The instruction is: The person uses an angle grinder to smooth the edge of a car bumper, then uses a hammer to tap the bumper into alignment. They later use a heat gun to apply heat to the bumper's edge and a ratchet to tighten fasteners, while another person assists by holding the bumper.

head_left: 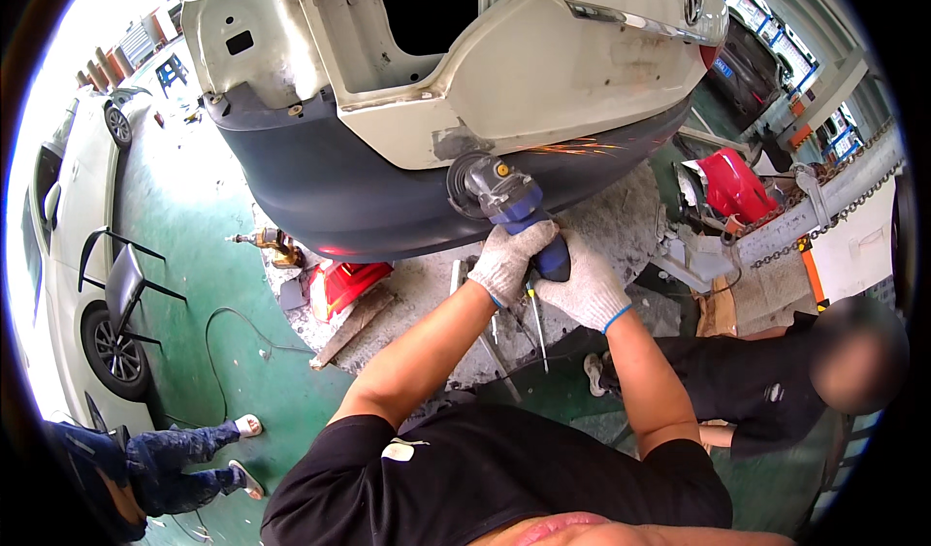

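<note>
My left hand (509, 260) and my right hand (587, 279), both in white knit gloves with blue cuffs, are closed around a blue angle grinder (514, 202). Its disc end is against a grey scraped patch on the lower edge of a cream car's rear body panel (572, 80), just above the dark grey bumper (330, 197). Orange sparks (562, 146) streak to the right along that edge. The upper panel has large openings with bare metal around them.
A cordless drill (281, 245), red tail lamp (339, 284) and screwdriver (538, 323) lie below the bumper. A white car (82, 197) and chair (131, 284) stand left. One person (184, 459) is lower left, another (737, 381) right, near a chained metal beam (776, 240).
</note>
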Available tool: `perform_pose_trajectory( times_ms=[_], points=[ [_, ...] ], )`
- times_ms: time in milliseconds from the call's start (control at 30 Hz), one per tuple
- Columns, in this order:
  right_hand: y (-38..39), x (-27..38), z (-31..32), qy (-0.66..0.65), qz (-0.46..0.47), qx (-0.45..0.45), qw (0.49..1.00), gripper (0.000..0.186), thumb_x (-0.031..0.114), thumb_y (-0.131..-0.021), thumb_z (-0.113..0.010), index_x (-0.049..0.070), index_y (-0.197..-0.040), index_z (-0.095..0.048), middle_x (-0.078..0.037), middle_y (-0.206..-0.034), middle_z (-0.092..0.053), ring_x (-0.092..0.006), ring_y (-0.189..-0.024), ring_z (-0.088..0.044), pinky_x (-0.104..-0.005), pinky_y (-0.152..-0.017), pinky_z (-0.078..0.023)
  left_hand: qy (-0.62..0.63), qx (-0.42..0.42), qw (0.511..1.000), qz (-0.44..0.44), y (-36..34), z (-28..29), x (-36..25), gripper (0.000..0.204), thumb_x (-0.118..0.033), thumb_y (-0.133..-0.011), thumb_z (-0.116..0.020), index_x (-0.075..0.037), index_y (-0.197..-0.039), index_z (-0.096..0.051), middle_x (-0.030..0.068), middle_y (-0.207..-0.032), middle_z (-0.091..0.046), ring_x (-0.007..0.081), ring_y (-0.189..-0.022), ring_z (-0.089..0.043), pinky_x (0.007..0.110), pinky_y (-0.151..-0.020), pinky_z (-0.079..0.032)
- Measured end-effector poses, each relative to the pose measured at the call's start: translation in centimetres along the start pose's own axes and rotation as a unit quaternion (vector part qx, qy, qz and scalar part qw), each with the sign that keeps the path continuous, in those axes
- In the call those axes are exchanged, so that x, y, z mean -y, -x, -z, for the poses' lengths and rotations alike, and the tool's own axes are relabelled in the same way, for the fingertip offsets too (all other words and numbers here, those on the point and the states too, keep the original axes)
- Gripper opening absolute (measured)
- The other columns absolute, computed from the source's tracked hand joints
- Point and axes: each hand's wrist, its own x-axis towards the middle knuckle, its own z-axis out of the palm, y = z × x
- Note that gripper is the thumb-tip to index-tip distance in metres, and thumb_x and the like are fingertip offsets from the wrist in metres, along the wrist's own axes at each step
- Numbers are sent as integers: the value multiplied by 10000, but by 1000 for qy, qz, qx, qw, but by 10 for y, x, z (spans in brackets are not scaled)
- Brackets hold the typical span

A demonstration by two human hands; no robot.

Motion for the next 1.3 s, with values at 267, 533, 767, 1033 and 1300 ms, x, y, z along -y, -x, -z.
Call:
perform_pose_trajectory(
  times_ms=[267, 533, 767, 1033, 1300],
  points=[
    [-1, -6, 4, 1, 30, -30, 999, 754, 279, -720, -844, 60, -1370, -529, -250, -1158, -690, -453, -1085, -655, -497, -924, -537, 18, -7, 1000, 12, -3, -6, 3, 363, -166, -856, -800, -38, -1153, -635, 81, -1066, -666, 228, -1015, -654, 411, -956, -542],
    [-4, -12, 3, 8, 25, -16, 1000, 743, 277, -724, -848, 65, -1363, -534, -246, -1168, -686, -454, -1092, -650, -496, -922, -536, 10, -19, 1000, -5, -4, -7, 3, 359, -159, -862, -788, -22, -1156, -635, 104, -1087, -679, 244, -1022, -660, 418, -967, -540],
    [-2, 7, 6, 0, 63, 7, 998, 742, 268, -722, -846, 57, -1359, -531, -253, -1195, -679, -465, -1113, -639, -492, -941, -531, 27, -10, 999, -31, 7, -1, -7, 347, -166, -903, -753, -7, -1182, -620, 144, -1121, -688, 269, -1057, -665, 439, -984, -542],
    [3, 32, 17, 25, 16, 47, 998, 729, 270, -731, -849, 61, -1351, -527, -272, -1184, -677, -482, -1112, -637, -512, -941, -531, 40, -36, 998, -17, 12, 0, -9, 346, -164, -894, -766, -29, -1178, -621, 124, -1107, -684, 255, -1050, -664, 430, -975, -545],
    [1, 28, 11, 31, 27, 43, 998, 743, 282, -734, -853, 63, -1365, -526, -260, -1201, -676, -473, -1123, -639, -503, -943, -532, 34, -36, 998, -29, 14, 6, -7, 348, -180, -897, -763, -25, -1176, -624, 131, -1110, -694, 260, -1041, -670, 427, -970, -551]
  ],
)
